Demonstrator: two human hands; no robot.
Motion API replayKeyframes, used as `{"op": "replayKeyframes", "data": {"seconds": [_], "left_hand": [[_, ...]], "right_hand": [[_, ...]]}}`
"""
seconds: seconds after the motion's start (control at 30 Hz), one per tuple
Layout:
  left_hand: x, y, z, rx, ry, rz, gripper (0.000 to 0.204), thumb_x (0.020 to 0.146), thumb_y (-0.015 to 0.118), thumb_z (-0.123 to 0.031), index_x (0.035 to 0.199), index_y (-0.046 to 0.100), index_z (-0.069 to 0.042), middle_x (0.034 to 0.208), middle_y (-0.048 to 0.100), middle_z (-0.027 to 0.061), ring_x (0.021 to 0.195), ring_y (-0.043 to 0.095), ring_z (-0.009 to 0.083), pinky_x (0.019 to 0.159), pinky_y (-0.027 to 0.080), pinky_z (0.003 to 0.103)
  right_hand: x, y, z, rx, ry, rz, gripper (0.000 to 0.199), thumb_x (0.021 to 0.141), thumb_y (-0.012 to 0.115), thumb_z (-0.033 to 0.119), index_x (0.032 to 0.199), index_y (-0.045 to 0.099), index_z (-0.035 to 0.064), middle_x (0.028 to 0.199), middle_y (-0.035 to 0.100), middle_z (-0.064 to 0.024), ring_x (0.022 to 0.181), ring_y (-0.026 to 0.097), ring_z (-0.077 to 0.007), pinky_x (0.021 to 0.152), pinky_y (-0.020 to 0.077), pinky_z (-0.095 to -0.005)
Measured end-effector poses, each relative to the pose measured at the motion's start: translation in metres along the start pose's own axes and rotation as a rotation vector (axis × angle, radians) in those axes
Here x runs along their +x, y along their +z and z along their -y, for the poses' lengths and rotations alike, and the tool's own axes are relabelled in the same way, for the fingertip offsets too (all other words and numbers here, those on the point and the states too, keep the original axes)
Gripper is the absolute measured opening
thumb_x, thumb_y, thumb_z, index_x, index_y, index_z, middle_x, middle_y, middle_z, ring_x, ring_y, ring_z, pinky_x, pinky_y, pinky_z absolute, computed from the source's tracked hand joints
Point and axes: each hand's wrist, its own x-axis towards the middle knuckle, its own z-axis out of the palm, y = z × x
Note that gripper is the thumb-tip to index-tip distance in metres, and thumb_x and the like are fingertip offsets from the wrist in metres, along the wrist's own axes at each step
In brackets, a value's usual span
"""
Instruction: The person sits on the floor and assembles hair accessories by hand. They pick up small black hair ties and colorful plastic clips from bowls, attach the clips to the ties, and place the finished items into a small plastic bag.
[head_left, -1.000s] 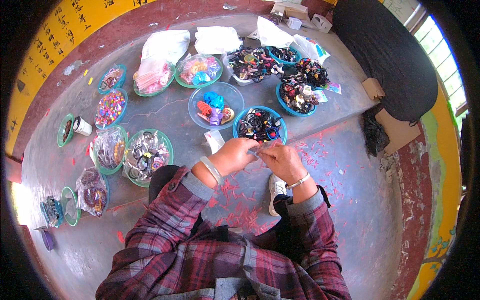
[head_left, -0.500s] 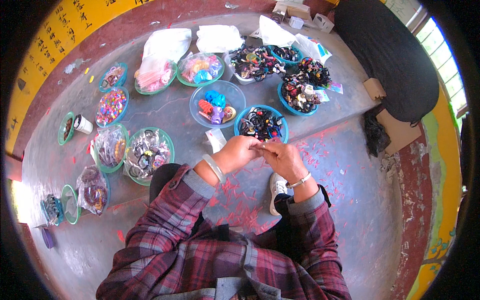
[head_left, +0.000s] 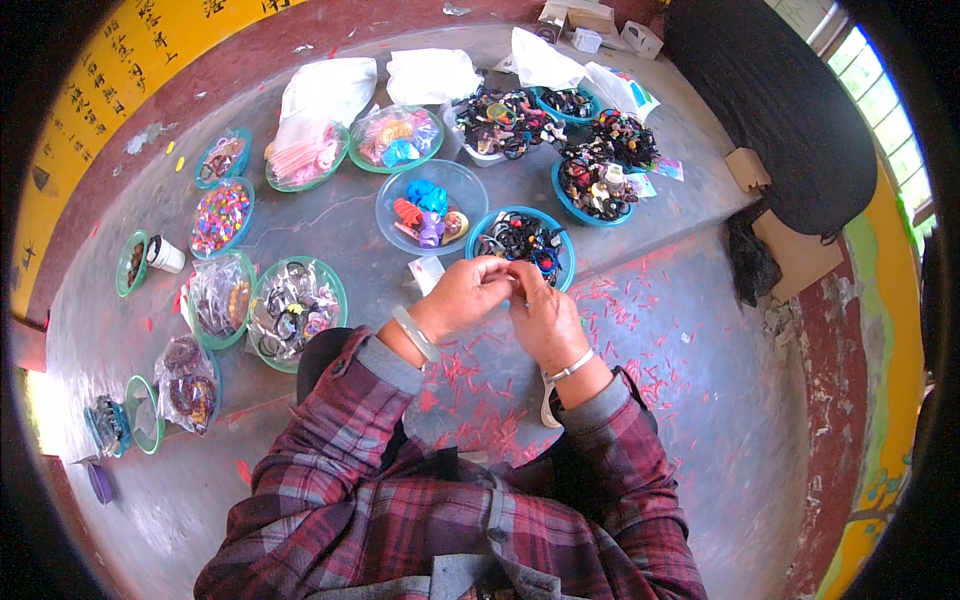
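Note:
My left hand and my right hand meet fingertip to fingertip just in front of a blue basket of dark hair ties. The fingers of both are closed in a pinch. Whatever sits between them is too small and too covered to make out. Beyond my left hand stands a clear bowl holding a blue, a red and a purple bundle. Beside my left wrist a small white box lies on the ledge.
Green baskets with bagged hair ties and a basket of colourful beads stand to the left. More dark hair ties fill baskets at the back right. White bags lie behind. Red scraps litter the floor.
Both hands have shifted slightly, the right one turning more upright, with its fingers still against the left fingertips. The view has moved a little; the baskets stand as before.

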Motion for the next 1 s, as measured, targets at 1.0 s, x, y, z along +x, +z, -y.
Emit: {"op": "replayKeyframes", "data": {"seconds": [1.0], "left_hand": [[0.013, -0.034, -0.018, -0.171, -0.216, -0.271, 0.024, 0.088, 0.050, -0.019, 0.104, 0.059, -0.004, 0.094, 0.061, 0.0044, 0.085, 0.058, 0.0109, 0.070, 0.047, 0.024]], "right_hand": [[0.048, 0.026, -0.196, -0.345, 0.361, 0.021, 0.017, 0.074, 0.055, 0.024, 0.076, 0.067, 0.0116, 0.078, 0.063, -0.0162, 0.072, 0.061, -0.0350, 0.067, 0.0493, -0.0430]]}}
